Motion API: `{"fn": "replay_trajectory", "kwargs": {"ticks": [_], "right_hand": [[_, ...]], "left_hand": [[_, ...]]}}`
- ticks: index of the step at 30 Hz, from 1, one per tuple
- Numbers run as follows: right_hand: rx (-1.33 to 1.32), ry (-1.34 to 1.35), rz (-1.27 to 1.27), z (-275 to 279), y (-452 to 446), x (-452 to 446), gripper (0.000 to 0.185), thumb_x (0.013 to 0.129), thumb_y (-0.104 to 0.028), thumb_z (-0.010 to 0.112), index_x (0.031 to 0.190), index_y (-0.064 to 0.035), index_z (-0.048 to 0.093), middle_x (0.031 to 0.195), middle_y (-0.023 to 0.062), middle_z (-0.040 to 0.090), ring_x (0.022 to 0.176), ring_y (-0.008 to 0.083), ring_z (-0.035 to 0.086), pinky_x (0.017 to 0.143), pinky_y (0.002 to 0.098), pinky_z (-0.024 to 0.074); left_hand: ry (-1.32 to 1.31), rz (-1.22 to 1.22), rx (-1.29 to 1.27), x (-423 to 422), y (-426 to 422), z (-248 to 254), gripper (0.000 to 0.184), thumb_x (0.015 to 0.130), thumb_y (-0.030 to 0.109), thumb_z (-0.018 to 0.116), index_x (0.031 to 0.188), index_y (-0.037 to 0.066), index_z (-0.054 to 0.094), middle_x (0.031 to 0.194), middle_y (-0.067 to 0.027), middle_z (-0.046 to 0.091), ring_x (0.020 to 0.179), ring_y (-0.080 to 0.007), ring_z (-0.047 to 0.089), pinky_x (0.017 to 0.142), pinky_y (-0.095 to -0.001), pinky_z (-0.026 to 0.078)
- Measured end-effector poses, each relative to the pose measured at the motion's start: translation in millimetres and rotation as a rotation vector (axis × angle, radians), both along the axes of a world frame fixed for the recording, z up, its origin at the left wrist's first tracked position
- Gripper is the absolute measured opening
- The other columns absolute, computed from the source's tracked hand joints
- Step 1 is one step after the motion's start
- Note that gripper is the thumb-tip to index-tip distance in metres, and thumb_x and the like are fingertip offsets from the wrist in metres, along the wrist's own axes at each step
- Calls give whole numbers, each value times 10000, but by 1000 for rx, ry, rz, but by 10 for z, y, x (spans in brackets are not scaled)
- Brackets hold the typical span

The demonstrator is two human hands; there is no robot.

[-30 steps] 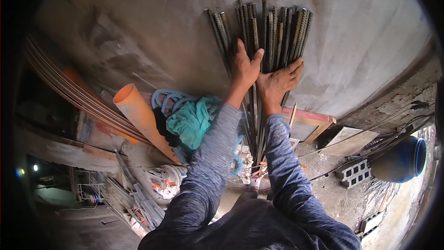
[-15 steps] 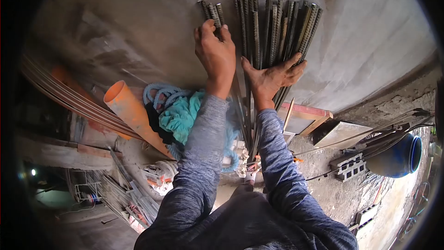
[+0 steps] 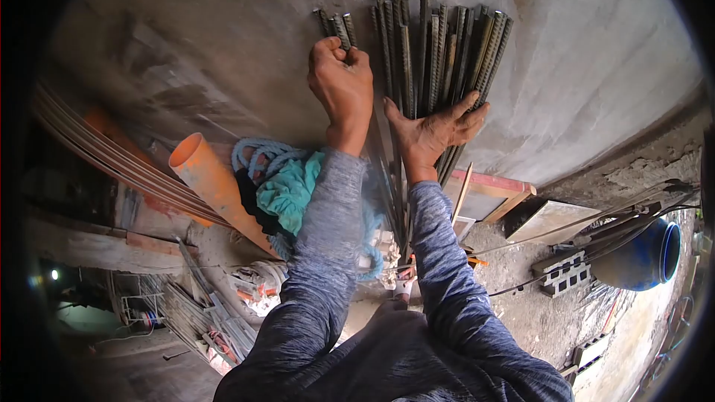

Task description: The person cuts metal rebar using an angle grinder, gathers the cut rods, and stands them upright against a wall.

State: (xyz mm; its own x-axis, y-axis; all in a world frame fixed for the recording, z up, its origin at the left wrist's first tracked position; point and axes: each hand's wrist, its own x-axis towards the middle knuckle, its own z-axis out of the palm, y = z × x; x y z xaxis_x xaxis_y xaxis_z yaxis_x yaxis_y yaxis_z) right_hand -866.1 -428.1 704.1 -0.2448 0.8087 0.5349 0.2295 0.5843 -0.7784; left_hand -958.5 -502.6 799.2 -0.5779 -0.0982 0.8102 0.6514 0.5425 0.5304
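My left hand (image 3: 341, 85) is closed around a small group of ribbed steel rebars (image 3: 340, 28), whose ends stick up above the fingers. To its right a larger bundle of rebars (image 3: 443, 52) leans against the wall, the tops at uneven heights. My right hand (image 3: 436, 130) spans this bundle from the front, its thumb on the left side and its fingers curving onto the right side. Below the hands the bars run down between my forearms toward the floor. The palms hide part of the bars.
At left an orange pipe (image 3: 223, 186) leans beside blue rope (image 3: 261, 150) and a teal cloth (image 3: 289, 190). On the right are a wood-framed panel (image 3: 495, 186), a grey hollow block (image 3: 562, 272) and a blue barrel (image 3: 637, 253). Cables (image 3: 633, 193) cross that side.
The fingers of my left hand have closed more tightly around the small group of rebars. Both hands and the bar tops sit slightly lower and farther left in view; my right hand keeps its spread hold.
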Motion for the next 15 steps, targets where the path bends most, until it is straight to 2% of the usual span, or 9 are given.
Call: {"fn": "replay_trajectory", "kwargs": {"ticks": [5,11,15], "right_hand": [[-15,-17,11,-22,2,10,1560,499,-636,911,1613,-117,-49,1586,375,-18,1444,554,49,1149,663,106],[2,-29,-10,-29,4,-7,1552,504,-656,900,1614,-113,-41,1588,371,-11,1437,554,66,1142,672,110],[18,-15,-19,-13,-2,-12,1547,506,-664,895,1612,-99,-26,1587,373,-2,1431,561,80,1138,676,117]], "left_hand": [[-100,-35,15,58,3,16,244,821,-28,691,1040,-97,610,812,-119,649,691,-175,653,664,-311,534],[-11,-83,-42,229,-25,-88,170,850,-22,682,1010,-55,634,845,-128,653,735,-234,663,693,-360,542],[-67,-48,-12,275,4,1,186,838,29,751,977,-36,646,870,-144,664,757,-276,671,689,-391,538]]}}
